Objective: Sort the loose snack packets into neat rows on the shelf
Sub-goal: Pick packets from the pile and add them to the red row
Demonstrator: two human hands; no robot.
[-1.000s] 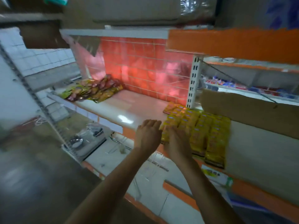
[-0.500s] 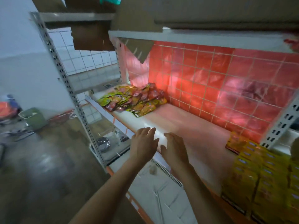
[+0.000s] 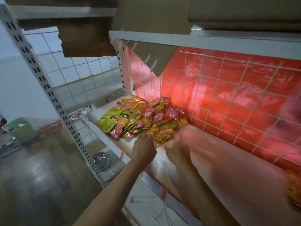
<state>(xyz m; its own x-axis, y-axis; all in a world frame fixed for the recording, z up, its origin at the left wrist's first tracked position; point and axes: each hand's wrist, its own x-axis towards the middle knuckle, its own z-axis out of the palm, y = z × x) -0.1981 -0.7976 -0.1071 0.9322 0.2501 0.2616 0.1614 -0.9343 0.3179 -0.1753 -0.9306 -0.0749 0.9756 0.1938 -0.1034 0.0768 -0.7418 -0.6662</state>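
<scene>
Sorting looks mostly undone: loose snack packets (image 3: 141, 118) lie heaped in the shelf's (image 3: 211, 160) back left corner, left hand (image 3: 143, 149) straight-fingered at the heap's near edge, right hand (image 3: 176, 150) too blurred to tell.

Hands: two, left hand (image 3: 143, 150) and right hand (image 3: 176, 149)
Loose snack packets (image 3: 141, 118): one heap just ahead of both hands, too overlapped to count
Blurred packets (image 3: 294, 190) far right of the right hand: number unclear
Shelf board (image 3: 211, 160) under the hands: one
Slotted uprights (image 3: 48, 95) left of the hands: two
Green bin (image 3: 21, 129): one
Metal bowl (image 3: 101, 159) below the left hand: one
</scene>
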